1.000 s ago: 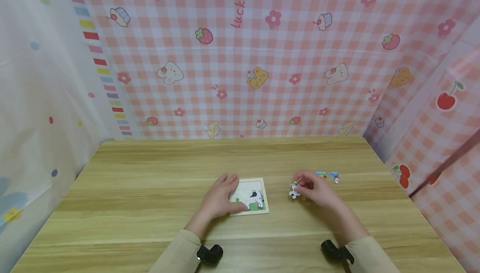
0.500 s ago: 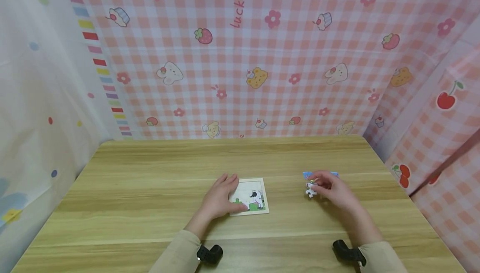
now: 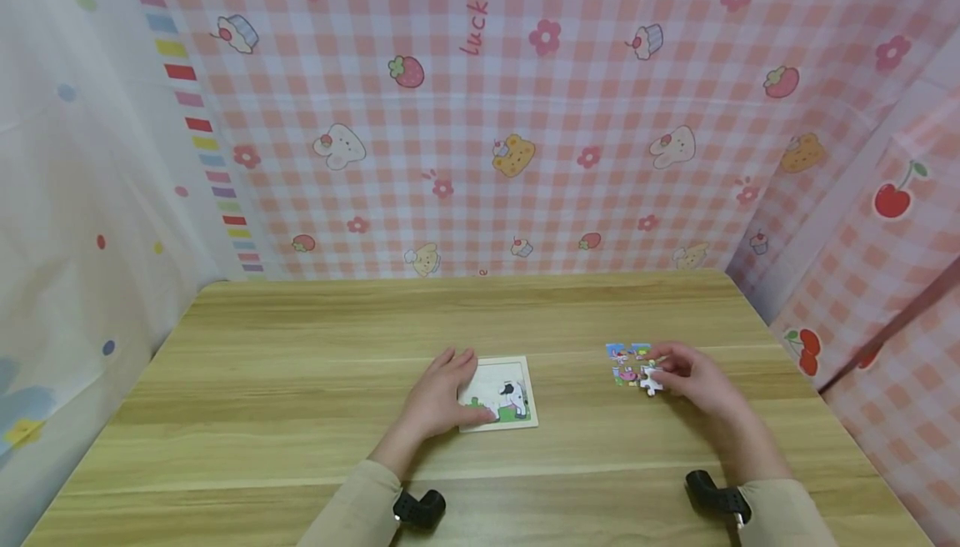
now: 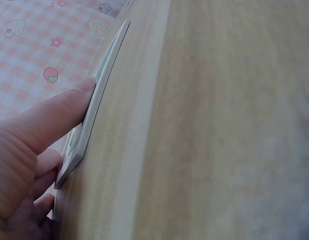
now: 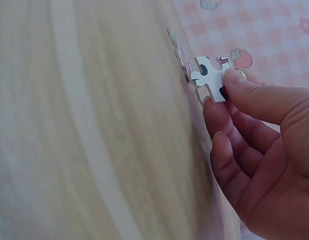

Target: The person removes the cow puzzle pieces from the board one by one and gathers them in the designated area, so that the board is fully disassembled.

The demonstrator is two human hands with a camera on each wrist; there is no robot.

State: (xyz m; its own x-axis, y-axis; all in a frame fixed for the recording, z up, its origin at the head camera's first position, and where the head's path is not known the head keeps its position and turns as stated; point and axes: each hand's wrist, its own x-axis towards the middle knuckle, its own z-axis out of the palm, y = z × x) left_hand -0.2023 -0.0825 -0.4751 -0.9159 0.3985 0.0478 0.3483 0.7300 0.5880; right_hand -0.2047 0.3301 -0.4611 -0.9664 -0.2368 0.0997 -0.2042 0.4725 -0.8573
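Observation:
My left hand (image 3: 435, 398) holds the left side of a small square wooden puzzle board (image 3: 487, 370) on the table. Its thumb lies over the near edge, and the other fingers reach along the left side. In the board's lower part are fitted pieces with green grass and a black-and-white cow (image 3: 514, 398); the hand covers some of them. My right hand (image 3: 693, 380) pinches a white puzzle piece with black patches (image 5: 212, 82) between thumb and fingers. It holds the piece just above several loose colourful puzzle pieces (image 3: 625, 374), partly hiding them.
The loose pieces lie to the right of the board on a wood-grain table (image 3: 315, 363). A pink checked cloth (image 3: 480, 113) hangs behind the table's far edge. Black camera mounts (image 3: 420, 509) sit on both wrists.
My right hand has moved to the right with the white piece, bringing more of the loose pieces into view. My left hand and the board have stayed in place.

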